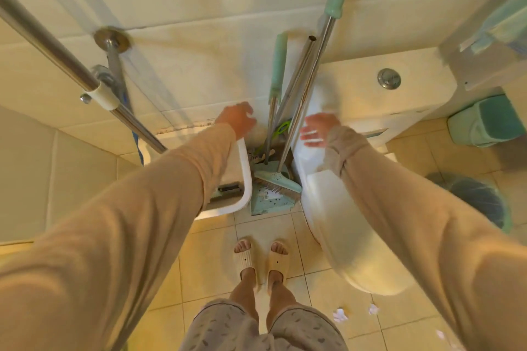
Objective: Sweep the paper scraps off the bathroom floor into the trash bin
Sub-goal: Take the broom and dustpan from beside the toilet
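Observation:
A mint-green broom with a long metal handle stands in the corner, its bristle head resting in a mint dustpan on the floor. The dustpan's own short handle leans beside it. My left hand hovers just left of these handles, fingers loosely curled and holding nothing. My right hand is just right of the broom handle, fingers spread and empty. White paper scraps lie on the tiled floor at the lower right, with another scrap nearby. A bin lined with a blue bag stands at the right.
The white toilet fills the space right of the broom, with its tank and flush button behind. A steel rail crosses the upper left. A white frame sits left of the dustpan. A small mint bin stands far right. My slippered feet stand on the tiles.

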A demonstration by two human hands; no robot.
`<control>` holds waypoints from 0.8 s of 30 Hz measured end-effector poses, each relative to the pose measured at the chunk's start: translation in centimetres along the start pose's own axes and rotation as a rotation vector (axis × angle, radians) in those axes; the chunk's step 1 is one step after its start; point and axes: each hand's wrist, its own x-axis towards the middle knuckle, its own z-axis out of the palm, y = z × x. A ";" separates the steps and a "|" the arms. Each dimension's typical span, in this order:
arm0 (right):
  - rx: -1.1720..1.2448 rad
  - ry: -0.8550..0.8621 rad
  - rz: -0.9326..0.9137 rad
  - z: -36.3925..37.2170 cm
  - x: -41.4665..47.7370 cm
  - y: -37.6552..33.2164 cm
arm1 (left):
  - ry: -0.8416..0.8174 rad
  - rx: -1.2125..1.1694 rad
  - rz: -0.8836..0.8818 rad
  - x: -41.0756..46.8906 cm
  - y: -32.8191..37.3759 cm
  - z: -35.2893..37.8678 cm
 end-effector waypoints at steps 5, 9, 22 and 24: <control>0.528 -0.002 -0.043 -0.7 2.0 -6.5 | 0.258 0.248 0.252 2.4 4.3 -3.3; 0.657 0.002 -0.076 -0.6 3.1 -8.8 | 0.456 0.428 0.338 3.8 6.3 -4.3; 0.902 -0.024 -0.019 -1.4 3.0 -7.8 | 0.352 1.182 0.738 4.7 6.9 -3.1; 1.003 -0.001 0.051 -1.3 1.9 -6.3 | 0.308 1.204 0.755 4.0 7.1 -2.9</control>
